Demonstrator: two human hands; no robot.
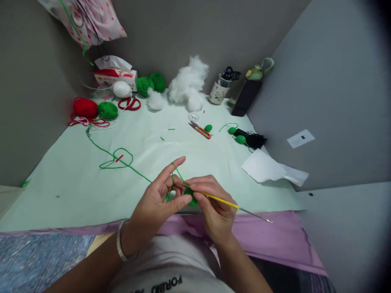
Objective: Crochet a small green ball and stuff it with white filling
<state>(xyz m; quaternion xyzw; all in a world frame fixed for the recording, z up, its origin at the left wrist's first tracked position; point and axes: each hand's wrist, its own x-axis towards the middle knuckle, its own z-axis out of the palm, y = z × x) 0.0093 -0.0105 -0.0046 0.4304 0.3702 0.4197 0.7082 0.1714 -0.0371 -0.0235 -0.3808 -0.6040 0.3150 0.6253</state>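
Note:
My left hand (160, 199) pinches a small green crochet piece (191, 198) between thumb and fingers. Its index finger is stretched out with green yarn (179, 171) looped round it. In my right hand (215, 203) is a crochet hook (224, 200) with a yellow grip; its free metal end points down to the right. The hook's working tip meets the green piece and is hidden by my fingers. From my left hand the yarn strand (139, 173) runs across the cloth to the back left, passing a loose loop with a red scrap on it.
Orange-handled thread snips (200, 130) lie ahead near small green crocheted pieces (240, 139). White stuffing (189, 85), green yarn balls (145, 86), red yarn (85, 107), red scissors (129, 104) and a tissue box (117, 77) stand at the back. White paper (264, 167) and a phone (247, 97) are at right.

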